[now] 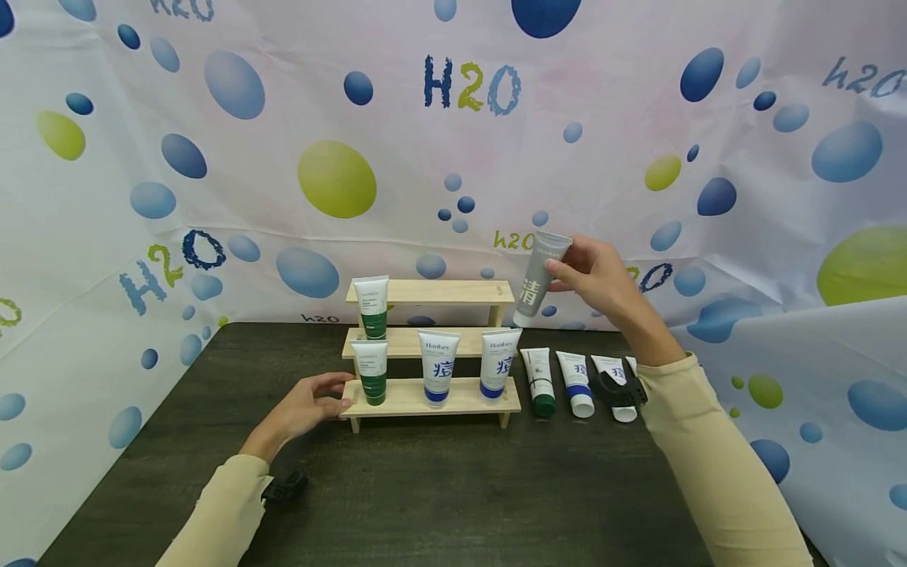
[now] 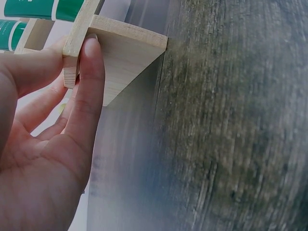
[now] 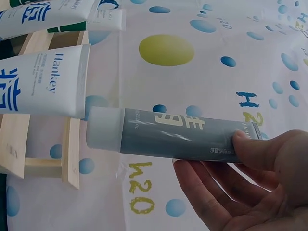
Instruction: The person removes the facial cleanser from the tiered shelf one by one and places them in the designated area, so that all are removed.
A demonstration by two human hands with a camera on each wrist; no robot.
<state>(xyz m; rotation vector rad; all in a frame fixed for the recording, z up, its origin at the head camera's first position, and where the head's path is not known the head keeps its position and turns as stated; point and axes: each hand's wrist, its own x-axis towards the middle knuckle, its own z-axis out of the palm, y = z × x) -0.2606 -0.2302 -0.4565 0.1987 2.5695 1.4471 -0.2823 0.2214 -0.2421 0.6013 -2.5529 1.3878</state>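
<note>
My right hand [image 1: 595, 277] pinches a grey squeeze tube [image 1: 540, 277] by its crimped end, white cap downward and tilted, just right of the stand's upper tiers. In the right wrist view the grey tube [image 3: 168, 134] lies between thumb and fingers. My left hand [image 1: 309, 403] grips the left end of the wooden tiered stand's [image 1: 464, 394] lowest shelf; in the left wrist view thumb and fingers pinch the board's edge [image 2: 77, 53]. On that shelf stand a green-and-white tube [image 1: 371, 370] and two white tubes with blue caps [image 1: 438, 366]. Another green-and-white tube [image 1: 372, 307] stands on the middle shelf.
Several more tubes lie on the dark table right of the stand, among them a green-capped one [image 1: 540, 382] and a blue-banded one [image 1: 575, 383]. My right forearm passes over the rightmost. A dotted sheet [image 1: 453, 157] hangs behind the dark table [image 1: 453, 488].
</note>
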